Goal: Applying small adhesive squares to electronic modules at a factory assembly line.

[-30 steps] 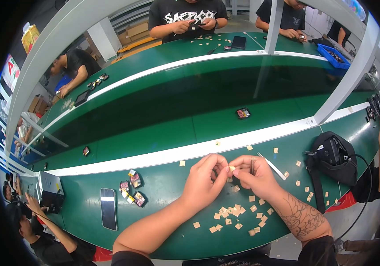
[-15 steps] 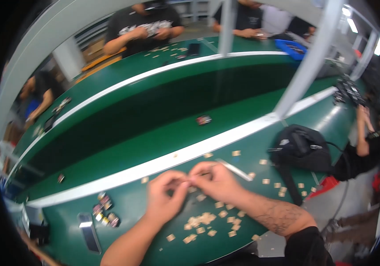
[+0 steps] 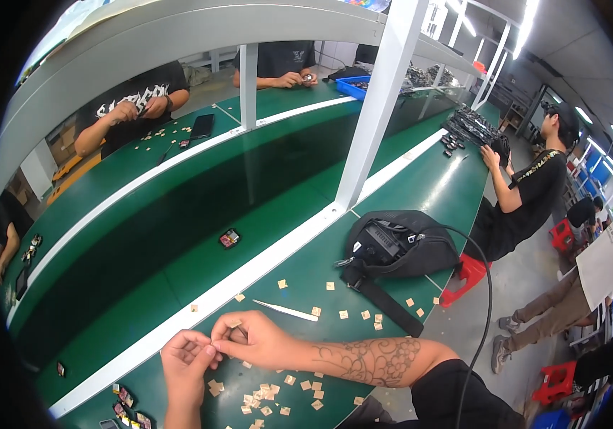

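A tiny pale piece (image 3: 213, 346), mostly hidden, sits where the fingertips of two bare hands meet, low over the near part of a green workbench (image 3: 421, 175). The left hand (image 3: 185, 365) has thumb and forefinger pinched together on it, the other fingers curled. The right hand (image 3: 260, 342), coming in from the right on a tattooed forearm (image 3: 371, 361), has its thumb and forefinger closed at the same spot. A tan patch shows among its bent fingers; whether it is gripped there, I cannot tell.

Small tan squares (image 3: 267, 392) lie in a loose heap on the near side of the right wrist, with others scattered to the right. Just beyond the right hand is a pair of white tweezers (image 3: 285, 309), lying flat. Farther right rests an open black bag (image 3: 399, 247), its strap (image 3: 385, 300) trailing toward the near side. At near left are several small black devices (image 3: 124, 407), close together.

Past a white rail (image 3: 249, 271) runs a dark green strip (image 3: 178, 236) with one small boxy device (image 3: 229, 238) on it. On the far bench are a black phone (image 3: 203, 126) and a blue tray (image 3: 353, 88). Two co-workers in black shirts work with their hands there; at far right, another person (image 3: 535, 182) handles a pile of black parts (image 3: 474, 129).
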Action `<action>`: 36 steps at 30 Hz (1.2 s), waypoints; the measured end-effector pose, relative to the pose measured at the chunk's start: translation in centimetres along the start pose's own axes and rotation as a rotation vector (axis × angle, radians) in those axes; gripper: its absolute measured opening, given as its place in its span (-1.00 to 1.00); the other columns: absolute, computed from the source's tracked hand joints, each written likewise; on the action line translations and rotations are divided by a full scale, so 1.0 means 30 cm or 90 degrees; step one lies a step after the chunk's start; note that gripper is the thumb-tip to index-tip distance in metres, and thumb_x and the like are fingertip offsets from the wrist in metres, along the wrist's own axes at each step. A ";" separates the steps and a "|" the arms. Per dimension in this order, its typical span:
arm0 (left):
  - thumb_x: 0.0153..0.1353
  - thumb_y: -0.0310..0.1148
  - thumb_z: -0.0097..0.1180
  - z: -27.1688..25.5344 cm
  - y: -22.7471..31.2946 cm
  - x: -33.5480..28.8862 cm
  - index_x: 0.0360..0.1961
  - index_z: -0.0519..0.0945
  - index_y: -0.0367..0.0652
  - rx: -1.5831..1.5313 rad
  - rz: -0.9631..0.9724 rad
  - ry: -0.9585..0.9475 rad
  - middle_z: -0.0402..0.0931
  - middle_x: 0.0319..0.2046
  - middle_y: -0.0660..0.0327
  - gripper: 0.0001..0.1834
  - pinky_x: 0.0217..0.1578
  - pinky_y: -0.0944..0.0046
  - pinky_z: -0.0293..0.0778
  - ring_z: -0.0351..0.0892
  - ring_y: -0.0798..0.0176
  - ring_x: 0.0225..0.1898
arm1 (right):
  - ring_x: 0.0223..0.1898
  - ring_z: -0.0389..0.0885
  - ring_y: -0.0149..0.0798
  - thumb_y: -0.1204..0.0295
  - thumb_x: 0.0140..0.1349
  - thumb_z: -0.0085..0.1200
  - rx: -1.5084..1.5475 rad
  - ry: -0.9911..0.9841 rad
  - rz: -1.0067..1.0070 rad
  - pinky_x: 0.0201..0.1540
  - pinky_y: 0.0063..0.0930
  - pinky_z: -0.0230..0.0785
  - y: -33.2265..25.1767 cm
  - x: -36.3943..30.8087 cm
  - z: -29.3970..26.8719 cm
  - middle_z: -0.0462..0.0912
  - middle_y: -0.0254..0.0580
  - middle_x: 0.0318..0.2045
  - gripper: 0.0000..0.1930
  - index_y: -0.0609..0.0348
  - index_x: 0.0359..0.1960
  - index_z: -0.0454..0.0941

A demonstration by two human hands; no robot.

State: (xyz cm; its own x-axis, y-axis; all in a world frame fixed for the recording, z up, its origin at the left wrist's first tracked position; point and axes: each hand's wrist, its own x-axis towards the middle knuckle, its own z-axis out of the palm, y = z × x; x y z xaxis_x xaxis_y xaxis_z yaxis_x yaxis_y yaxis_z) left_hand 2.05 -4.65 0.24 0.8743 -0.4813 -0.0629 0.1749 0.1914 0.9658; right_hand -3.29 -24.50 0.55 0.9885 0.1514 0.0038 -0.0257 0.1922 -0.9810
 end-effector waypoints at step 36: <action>0.42 -0.60 0.20 -0.016 -0.004 0.009 -0.03 0.48 -0.28 -0.039 -0.081 -0.058 0.70 -0.26 0.02 -0.82 -0.32 0.35 0.67 0.77 0.22 -0.31 | -0.44 0.48 -0.62 0.56 0.40 0.28 -0.018 -0.009 -0.039 -0.42 -0.65 0.28 0.011 0.028 -0.019 0.59 -0.38 -0.43 -0.92 0.26 -0.27 0.64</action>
State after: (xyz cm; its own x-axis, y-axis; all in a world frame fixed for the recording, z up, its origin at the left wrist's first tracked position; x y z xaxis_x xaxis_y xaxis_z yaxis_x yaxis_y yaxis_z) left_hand 2.47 -4.39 -0.01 0.7990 -0.5801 -0.1583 0.3116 0.1744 0.9341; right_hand -2.39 -24.85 0.12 0.9859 0.1536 0.0668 0.0395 0.1742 -0.9839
